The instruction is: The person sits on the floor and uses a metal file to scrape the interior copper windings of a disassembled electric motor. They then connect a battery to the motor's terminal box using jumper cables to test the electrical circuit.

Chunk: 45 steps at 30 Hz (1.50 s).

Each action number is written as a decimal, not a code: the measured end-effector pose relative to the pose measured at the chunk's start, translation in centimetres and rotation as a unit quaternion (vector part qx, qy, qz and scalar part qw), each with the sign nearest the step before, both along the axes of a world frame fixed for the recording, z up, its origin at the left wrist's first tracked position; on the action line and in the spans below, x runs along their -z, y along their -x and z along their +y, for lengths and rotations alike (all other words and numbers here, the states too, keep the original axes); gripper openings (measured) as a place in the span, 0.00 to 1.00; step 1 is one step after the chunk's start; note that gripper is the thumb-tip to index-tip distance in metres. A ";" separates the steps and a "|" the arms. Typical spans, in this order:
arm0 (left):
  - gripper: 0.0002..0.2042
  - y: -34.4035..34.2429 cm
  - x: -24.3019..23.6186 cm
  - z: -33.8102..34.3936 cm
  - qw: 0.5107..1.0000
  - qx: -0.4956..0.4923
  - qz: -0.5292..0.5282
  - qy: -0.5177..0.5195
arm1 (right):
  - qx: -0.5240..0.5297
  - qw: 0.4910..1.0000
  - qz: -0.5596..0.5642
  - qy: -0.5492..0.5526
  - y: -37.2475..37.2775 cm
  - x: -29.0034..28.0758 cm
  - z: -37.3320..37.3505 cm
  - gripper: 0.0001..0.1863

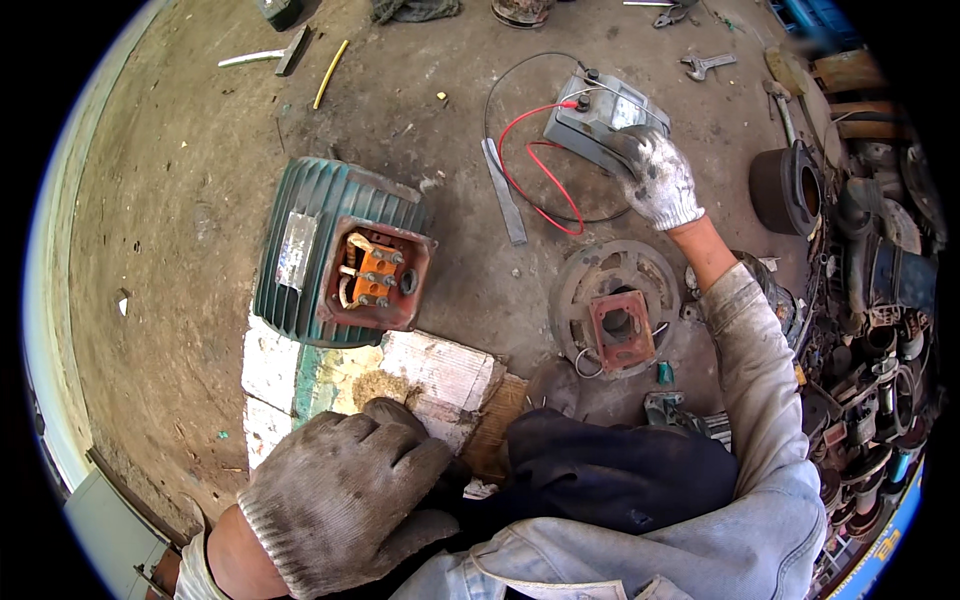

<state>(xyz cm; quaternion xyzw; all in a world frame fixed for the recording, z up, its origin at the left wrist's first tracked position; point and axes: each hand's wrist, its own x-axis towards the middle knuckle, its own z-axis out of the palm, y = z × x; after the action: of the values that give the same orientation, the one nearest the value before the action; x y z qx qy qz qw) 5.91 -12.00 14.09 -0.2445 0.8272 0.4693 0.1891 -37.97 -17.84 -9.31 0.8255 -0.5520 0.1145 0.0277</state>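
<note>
My right hand [658,178], in a dirty white knit glove, has its fingers bent around the near right end of a grey box-shaped electrical tester [590,130]. A red lead [503,150] and a black lead run from the tester's terminals and loop on the floor. My left hand [345,490], in a brown-stained glove, hangs in front of my body with loosely bent fingers and nothing visible in it. Beyond it lies a green finned electric motor [340,200], its junction box open on an orange terminal block [376,277]. The motor's near end rests on worn cardboard [430,370].
A round metal motor cover [580,270] with a red square frame [622,330] on it lies below the tester. A grey flat bar [503,190], a hammer [290,50] and an adjustable wrench [708,66] lie about. Metal parts [880,340] are heaped along the right.
</note>
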 end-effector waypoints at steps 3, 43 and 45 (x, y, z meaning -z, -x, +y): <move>0.25 0.5 -0.6 0.1 1.000 0.015 0.002 -0.002 | 0.066 0.978 0.033 -0.194 -2.9 2.9 1.9 0.24; 0.27 -1.3 3.9 -0.5 0.831 -0.510 0.098 -0.198 | -0.350 0.874 -0.317 -0.119 -21.5 -7.1 8.8 0.27; 0.29 -2.0 5.4 -1.2 0.806 -0.527 0.110 -0.244 | -0.396 0.852 -0.323 -0.120 -22.5 -8.2 9.9 0.25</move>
<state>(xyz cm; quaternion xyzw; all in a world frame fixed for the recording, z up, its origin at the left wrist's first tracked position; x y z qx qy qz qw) 7.86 -13.23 8.71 -0.5355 0.4444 0.7069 -0.1269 -15.44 -7.96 -1.14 0.8876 -0.1662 0.3089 -0.2986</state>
